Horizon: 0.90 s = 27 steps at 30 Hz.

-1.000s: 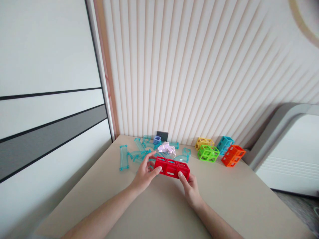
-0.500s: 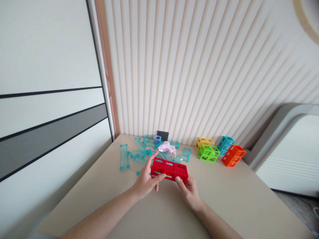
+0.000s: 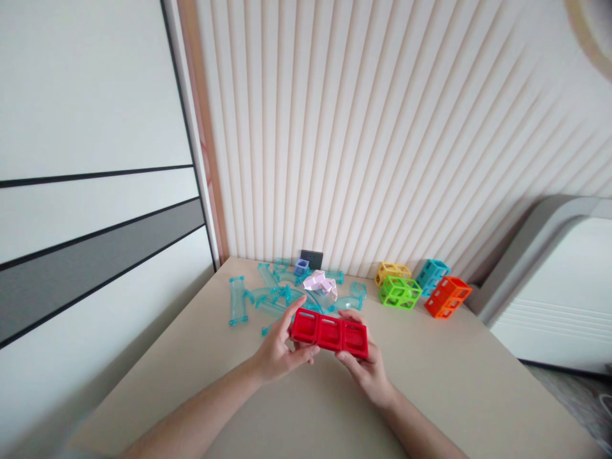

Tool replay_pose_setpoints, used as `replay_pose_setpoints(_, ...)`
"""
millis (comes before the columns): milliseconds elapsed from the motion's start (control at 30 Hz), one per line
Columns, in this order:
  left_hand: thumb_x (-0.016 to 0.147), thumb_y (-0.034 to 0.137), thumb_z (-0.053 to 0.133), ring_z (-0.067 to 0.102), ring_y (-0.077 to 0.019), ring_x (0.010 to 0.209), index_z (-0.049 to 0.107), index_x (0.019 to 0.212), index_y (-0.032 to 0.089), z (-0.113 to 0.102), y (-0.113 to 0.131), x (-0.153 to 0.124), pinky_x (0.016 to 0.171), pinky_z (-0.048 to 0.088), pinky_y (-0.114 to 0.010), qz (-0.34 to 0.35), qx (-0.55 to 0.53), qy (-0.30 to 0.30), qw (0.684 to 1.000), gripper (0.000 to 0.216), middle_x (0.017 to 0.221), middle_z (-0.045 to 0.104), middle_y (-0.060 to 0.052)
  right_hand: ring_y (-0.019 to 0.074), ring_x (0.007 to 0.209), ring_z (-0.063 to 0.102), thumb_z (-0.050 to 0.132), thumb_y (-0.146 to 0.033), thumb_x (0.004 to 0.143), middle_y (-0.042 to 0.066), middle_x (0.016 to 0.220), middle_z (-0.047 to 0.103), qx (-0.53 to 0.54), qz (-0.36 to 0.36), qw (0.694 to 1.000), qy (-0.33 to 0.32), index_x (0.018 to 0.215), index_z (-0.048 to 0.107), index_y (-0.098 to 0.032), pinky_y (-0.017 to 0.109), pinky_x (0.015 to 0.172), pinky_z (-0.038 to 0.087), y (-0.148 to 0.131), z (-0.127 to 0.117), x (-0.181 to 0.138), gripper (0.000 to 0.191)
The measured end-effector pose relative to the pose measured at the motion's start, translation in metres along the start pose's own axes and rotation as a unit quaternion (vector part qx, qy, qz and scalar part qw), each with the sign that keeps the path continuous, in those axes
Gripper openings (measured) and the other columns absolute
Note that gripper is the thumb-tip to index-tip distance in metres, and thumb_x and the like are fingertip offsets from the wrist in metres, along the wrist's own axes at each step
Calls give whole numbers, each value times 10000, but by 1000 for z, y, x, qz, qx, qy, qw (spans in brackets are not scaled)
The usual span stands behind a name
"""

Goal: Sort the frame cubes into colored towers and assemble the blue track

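Both of my hands hold a long red block (image 3: 329, 332) made of three open cube frames, a little above the beige table (image 3: 444, 382). My left hand (image 3: 277, 347) grips its left end with thumb below and fingers behind. My right hand (image 3: 367, 371) grips its right end the same way. The block's open faces are turned toward me.
Behind the block lie several clear teal track pieces (image 3: 238, 301), a small purple cube (image 3: 301, 266) and a pale pink piece (image 3: 321, 284). At the back right stand yellow (image 3: 392, 273), green (image 3: 400, 293), teal (image 3: 431, 275) and orange (image 3: 447, 297) frame blocks. A ribbed wall rises behind the table.
The red block has been tipped up, so its open faces now look toward me. Both hands shifted their grip and came slightly nearer to me.
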<state>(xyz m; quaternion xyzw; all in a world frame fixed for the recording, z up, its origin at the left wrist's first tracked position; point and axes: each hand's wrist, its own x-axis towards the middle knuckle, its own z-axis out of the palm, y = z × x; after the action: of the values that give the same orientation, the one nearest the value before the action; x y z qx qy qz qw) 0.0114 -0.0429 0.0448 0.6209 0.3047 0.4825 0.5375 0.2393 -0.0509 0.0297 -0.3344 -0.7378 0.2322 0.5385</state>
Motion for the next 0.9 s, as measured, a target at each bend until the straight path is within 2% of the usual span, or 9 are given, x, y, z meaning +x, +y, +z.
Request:
replay_pose_setpoints(100,841,445,743,721,-191,664,99,1601,245,-5,7,2,631,595,-304,13,-2,-14,1000,1016,855,736,-41,312,1199,586,703,-390,887,72,1476,466,-33,-20,999,-22,1012,793,-315,497,1028,517,3,-6,0,171)
replay_pose_setpoints(200,883,494,669,618,-111,464,83,1602,269,-8,11,5,458,515,-215,-10,-1,16,1000,955,763,695,12,330,1271,550,724,-325,871,54,1543,387,-48,-34,997,-43,1031,778,-313,459,1016,536,11,-12,-1,170)
replay_pose_setpoints(267,871,464,691,521,-70,389,142,1597,273,-9,11,7,378,438,-168,-23,27,32,999,930,697,659,44,313,1233,596,726,-299,873,73,1535,405,-25,-20,998,-46,1179,719,-331,424,976,565,17,-13,-3,307)
replay_pose_setpoints(400,856,406,719,467,-49,354,150,1590,298,-10,9,7,326,381,-142,-50,15,13,999,935,687,645,61,253,1022,715,731,-300,879,138,1458,496,39,50,997,-46,1527,361,-357,386,845,621,24,-14,-5,748)
replay_pose_setpoints(433,863,405,711,475,-46,341,124,1588,321,-10,8,6,315,370,-140,-61,-6,5,998,936,718,656,59,259,1040,711,735,-299,876,147,1480,477,34,51,997,-50,1529,364,-349,393,858,617,24,-14,-4,752)
replay_pose_setpoints(567,895,400,681,560,-51,352,79,1570,385,-6,2,6,333,394,-148,-81,-68,-12,994,905,911,703,15,359,1351,506,799,-333,812,101,1632,286,-38,16,997,-67,1312,651,-299,452,1034,526,19,-20,4,523)
replay_pose_setpoints(733,916,373,669,627,-69,450,130,1568,356,0,-7,6,417,417,-153,-59,-73,14,995,846,867,699,14,402,1446,360,751,-591,789,44,1695,83,-29,18,995,-94,1282,689,-287,507,1132,416,9,-24,13,583)
replay_pose_setpoints(800,919,369,666,636,-74,481,136,1571,352,-1,-8,6,442,438,-163,-49,-66,26,996,840,888,704,0,400,1440,367,655,-649,840,37,1696,77,-11,19,995,-97,1263,707,-283,521,1151,381,6,-22,13,562)
replay_pose_setpoints(900,915,381,671,663,-86,524,114,1578,350,-3,-7,5,467,458,-165,-50,-59,9,997,867,948,712,-29,359,1412,417,587,-571,926,42,1678,168,12,45,996,-79,1251,714,-298,515,1130,411,4,-16,11,443)
